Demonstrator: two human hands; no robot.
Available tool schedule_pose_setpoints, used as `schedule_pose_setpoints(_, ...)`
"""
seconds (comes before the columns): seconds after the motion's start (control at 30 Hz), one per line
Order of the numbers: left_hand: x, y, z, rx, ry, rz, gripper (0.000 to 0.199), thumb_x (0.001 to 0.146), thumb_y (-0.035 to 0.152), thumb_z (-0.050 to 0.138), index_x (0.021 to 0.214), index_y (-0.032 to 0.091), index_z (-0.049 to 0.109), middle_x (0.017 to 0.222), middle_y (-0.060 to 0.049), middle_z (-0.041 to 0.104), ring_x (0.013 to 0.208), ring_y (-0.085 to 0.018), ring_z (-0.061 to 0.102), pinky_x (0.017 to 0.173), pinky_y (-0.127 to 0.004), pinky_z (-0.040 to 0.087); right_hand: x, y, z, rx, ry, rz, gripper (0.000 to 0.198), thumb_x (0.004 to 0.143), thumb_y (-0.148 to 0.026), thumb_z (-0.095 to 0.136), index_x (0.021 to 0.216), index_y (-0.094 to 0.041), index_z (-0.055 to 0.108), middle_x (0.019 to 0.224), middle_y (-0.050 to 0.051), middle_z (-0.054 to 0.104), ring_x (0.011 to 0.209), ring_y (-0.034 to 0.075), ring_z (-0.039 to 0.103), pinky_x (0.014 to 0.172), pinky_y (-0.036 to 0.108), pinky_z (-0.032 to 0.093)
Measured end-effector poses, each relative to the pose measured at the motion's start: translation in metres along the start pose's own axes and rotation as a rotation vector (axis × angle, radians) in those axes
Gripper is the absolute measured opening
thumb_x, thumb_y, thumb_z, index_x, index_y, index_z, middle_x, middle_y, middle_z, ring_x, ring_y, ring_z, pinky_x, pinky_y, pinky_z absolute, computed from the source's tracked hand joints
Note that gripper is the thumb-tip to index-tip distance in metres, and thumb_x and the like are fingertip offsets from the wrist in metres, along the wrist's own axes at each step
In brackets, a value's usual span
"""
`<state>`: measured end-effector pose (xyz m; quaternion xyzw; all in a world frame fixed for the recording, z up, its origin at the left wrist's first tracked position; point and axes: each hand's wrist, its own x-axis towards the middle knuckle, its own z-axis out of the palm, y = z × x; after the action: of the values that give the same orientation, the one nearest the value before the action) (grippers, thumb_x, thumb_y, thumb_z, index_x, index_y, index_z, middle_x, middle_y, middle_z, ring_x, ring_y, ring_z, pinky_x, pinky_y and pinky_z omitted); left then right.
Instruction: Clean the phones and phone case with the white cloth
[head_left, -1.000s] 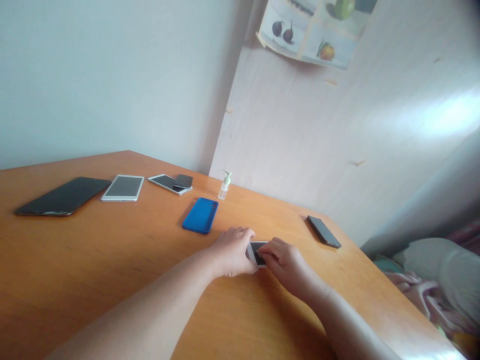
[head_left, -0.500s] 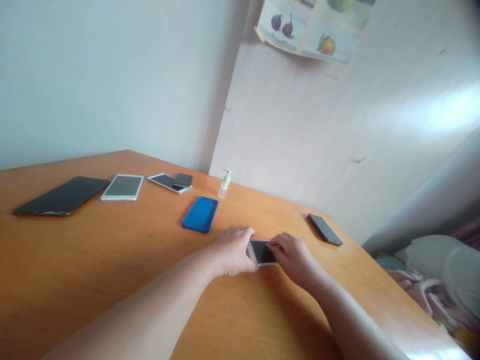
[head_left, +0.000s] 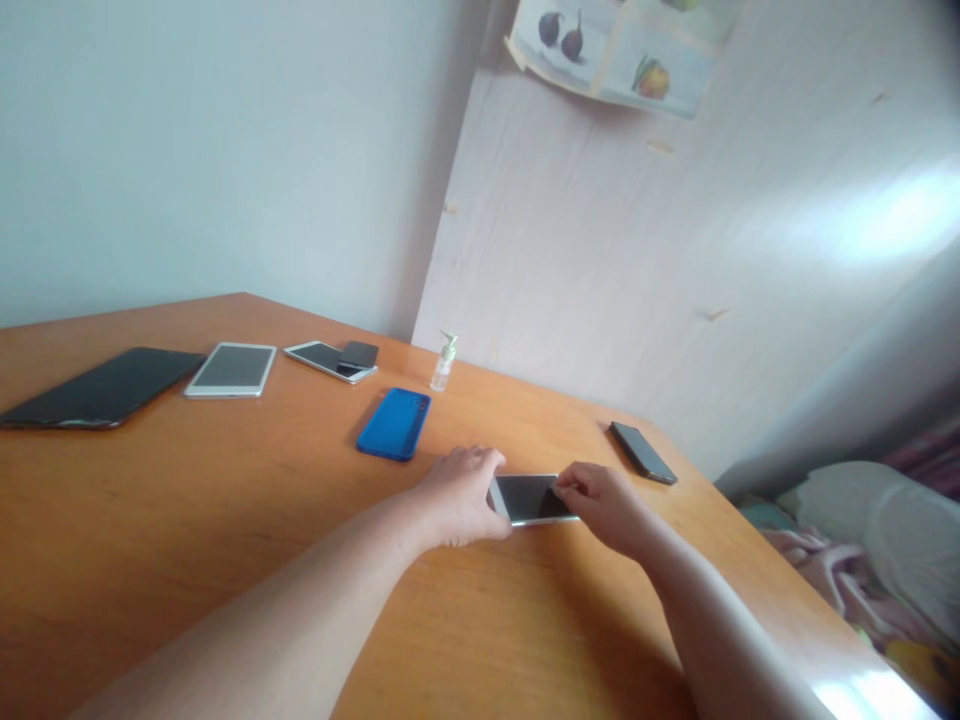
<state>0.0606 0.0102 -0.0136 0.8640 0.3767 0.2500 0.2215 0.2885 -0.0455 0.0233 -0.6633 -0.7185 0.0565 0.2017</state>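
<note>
The left hand clasped one end of the white phone on the surface; the right hand bunched closed over the other. Its long axis ran between them; I couldn't tell whether the right pinched anything.

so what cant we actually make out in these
All in the head view:
Whatever the right hand may be pinching: hidden by the hand itself.
Right end of the white-edged phone: mostly covered by that hand.
Part of the white device at the back: covered by the small dark item.
Top of the fruit sheet: cut off by the upper edge.
Any label on the pump bottle: too small, blurred.
</note>
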Motion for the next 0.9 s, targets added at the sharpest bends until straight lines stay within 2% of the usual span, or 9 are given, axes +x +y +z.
schedule_pose_setpoints(0.1,0.000,-0.001,0.001,0.010,0.004,0.009,0.060,0.056,0.040,0.073,0.111,0.022,0.058,0.110,-0.009,0.064,0.104,-0.031,0.058,0.086,-0.038,0.047,-0.002,-0.004,0.002,0.022,-0.096,-0.055,0.013,0.080,-0.023,0.054,0.077,-0.019,0.066,0.072,0.001,0.066,0.067,0.015,0.057,0.059,0.026,0.038)
schedule_pose_setpoints(0.27,0.000,-0.001,0.000,0.022,0.007,-0.004,0.061,0.056,0.041,0.073,0.113,0.024,0.058,0.111,-0.008,0.064,0.105,-0.031,0.058,0.086,-0.037,0.046,-0.001,0.001,-0.002,-0.042,-0.052,-0.015,0.013,0.079,-0.021,0.055,0.074,-0.018,0.066,0.069,0.001,0.065,0.065,0.016,0.056,0.059,0.027,0.038)
schedule_pose_setpoints(0.4,0.000,-0.001,0.000,0.026,0.000,0.007,0.058,0.057,0.041,0.073,0.110,0.024,0.059,0.108,-0.008,0.064,0.103,-0.031,0.058,0.084,-0.037,0.047,-0.003,0.000,-0.004,0.014,-0.141,-0.035,0.013,0.080,-0.023,0.054,0.076,-0.019,0.066,0.067,0.000,0.065,0.061,0.014,0.054,0.055,0.025,0.037)
schedule_pose_setpoints(0.57,0.000,-0.003,0.001,0.036,0.008,0.025,0.059,0.058,0.041,0.072,0.112,0.023,0.058,0.107,-0.008,0.064,0.101,-0.030,0.058,0.083,-0.037,0.047,-0.003,0.000,-0.002,-0.086,-0.044,-0.015,0.012,0.077,-0.017,0.054,0.072,-0.018,0.065,0.070,0.002,0.066,0.066,0.016,0.056,0.059,0.026,0.038)
schedule_pose_setpoints(0.7,-0.001,-0.003,0.000,0.047,0.005,0.048,0.056,0.059,0.041,0.072,0.111,0.023,0.058,0.107,-0.007,0.063,0.101,-0.029,0.057,0.083,-0.036,0.047,-0.005,-0.005,-0.001,-0.020,-0.101,-0.058,0.013,0.078,-0.019,0.053,0.074,-0.020,0.065,0.069,0.000,0.066,0.065,0.015,0.056,0.058,0.025,0.037)
schedule_pose_setpoints(0.8,-0.002,-0.002,-0.002,0.069,-0.005,0.061,0.057,0.062,0.046,0.071,0.112,0.023,0.058,0.109,-0.008,0.062,0.104,-0.030,0.056,0.087,-0.037,0.046,-0.001,-0.001,-0.006,0.017,-0.006,0.005,0.013,0.078,-0.022,0.055,0.072,-0.019,0.066,0.068,0.001,0.065,0.064,0.015,0.055,0.058,0.026,0.037)
schedule_pose_setpoints(0.9,-0.003,-0.003,-0.005,0.097,-0.012,0.051,0.065,0.061,0.061,0.071,0.112,0.023,0.058,0.113,-0.010,0.059,0.110,-0.032,0.053,0.092,-0.041,0.043,0.005,0.013,-0.014,0.203,0.167,0.202,0.014,0.076,-0.029,0.059,0.074,-0.017,0.066,0.063,0.000,0.061,0.057,0.013,0.050,0.053,0.026,0.035)
